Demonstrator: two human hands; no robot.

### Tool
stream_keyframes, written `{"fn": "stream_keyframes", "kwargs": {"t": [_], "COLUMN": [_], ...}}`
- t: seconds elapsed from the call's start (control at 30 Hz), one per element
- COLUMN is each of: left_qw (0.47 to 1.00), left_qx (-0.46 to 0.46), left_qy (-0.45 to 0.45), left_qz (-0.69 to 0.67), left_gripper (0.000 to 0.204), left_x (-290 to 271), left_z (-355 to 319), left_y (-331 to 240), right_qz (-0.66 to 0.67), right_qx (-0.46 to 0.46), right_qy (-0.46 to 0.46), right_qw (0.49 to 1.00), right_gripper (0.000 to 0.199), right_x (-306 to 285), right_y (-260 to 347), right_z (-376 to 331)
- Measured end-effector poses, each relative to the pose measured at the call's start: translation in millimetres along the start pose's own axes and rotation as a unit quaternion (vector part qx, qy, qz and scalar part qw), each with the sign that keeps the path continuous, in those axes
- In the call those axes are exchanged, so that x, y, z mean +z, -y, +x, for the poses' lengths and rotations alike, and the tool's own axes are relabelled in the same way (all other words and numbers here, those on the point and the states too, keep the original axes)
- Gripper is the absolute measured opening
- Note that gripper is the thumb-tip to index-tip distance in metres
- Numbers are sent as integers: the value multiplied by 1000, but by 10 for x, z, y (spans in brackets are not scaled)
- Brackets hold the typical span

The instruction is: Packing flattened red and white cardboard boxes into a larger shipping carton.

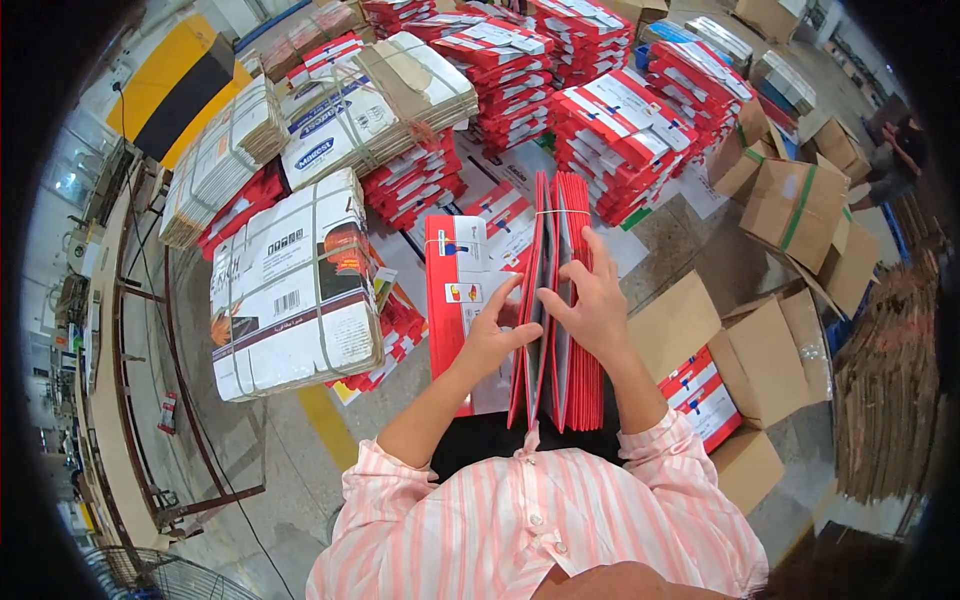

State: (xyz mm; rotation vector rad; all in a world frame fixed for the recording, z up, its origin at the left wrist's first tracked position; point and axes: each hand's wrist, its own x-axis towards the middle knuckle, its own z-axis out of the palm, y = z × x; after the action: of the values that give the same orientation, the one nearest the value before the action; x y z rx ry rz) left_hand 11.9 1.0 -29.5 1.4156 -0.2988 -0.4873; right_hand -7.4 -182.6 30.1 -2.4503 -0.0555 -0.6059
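- Bundle (583, 370): red folded cartons, standing on edge in front of the person's torso. A thin band (562, 211) crosses its far end. The near end is fanned, with gaps between the left leaves and the denser right-hand pack.
- Left hand (488, 340): thumb and fingers spread, tips at the left leaves of the bundle. Whether a leaf is pinched cannot be told.
- Right hand (598, 312): fingers spread, thumb at the central gap, other fingertips over the upper edges of the right-hand pack. Firmness of grip cannot be told.
- Left edge: flat cartons (440, 290), red and white, lie just beside the bundle, beneath the left forearm.
- Right edge: an open box (765, 375) stands near the right forearm, flaps spread outward, with red cartons (715, 412) inside.
- Far edge: red carton stacks (620, 125) stand close together beyond the bundle.
- Outer left: a strapped white bale (290, 290), tilted. Bare floor (290, 480) extends between it and the person's left sleeve.
- Outer right: brown boxes (795, 210) and an upright cardboard stack (885, 390) bound the side.
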Motion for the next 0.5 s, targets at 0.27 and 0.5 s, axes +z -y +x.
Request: {"fn": "stream_keyframes", "kwargs": {"t": [0.27, 0.5], "left_qw": [1000, 1000], "left_qx": [17, 19], "left_qy": [-21, -14], "left_qz": [-16, 19], "left_gripper": [73, 75], "left_x": [-31, -45], "left_z": [3, -8], "left_y": [59, 116], "right_qz": [27, -13], "right_qx": [-4, 4], "right_qy": [-12, 17], "right_qw": [1000, 1000], "right_gripper": [14, 18], "right_x": [58, -4], "right_y": [-189, 40], "right_z": [-25, -21]}}
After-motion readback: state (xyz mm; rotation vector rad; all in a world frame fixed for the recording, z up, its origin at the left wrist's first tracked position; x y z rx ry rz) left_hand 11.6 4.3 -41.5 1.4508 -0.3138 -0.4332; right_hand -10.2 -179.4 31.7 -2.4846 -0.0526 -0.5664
